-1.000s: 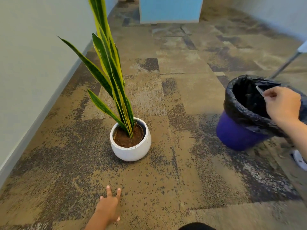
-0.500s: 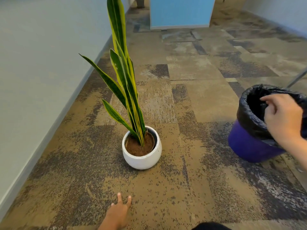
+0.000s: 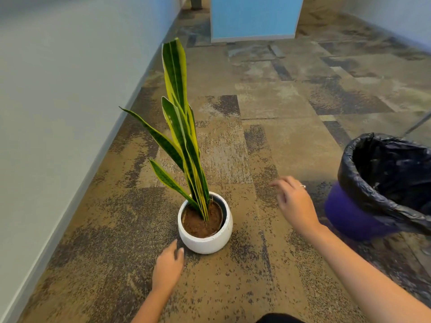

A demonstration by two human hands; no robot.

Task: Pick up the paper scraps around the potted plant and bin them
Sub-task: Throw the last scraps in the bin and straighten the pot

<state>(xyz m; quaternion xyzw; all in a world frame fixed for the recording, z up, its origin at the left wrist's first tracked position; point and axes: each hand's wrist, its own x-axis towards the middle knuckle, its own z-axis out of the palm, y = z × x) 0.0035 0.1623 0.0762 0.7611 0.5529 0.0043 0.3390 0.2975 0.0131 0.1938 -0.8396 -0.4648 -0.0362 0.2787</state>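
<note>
The left hand rests flat on the carpet, fingers relaxed, just beside the white plant pot. The right hand hovers empty, fingers loosely spread, between the pot and the black-lined bin.

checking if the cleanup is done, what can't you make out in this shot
- Bin bottom, head view: its black liner and the right frame edge hide the contents.
- Carpet behind the white pot: pot and leaves cover it.
- Right hand: motion-blurred; appears empty.
</note>
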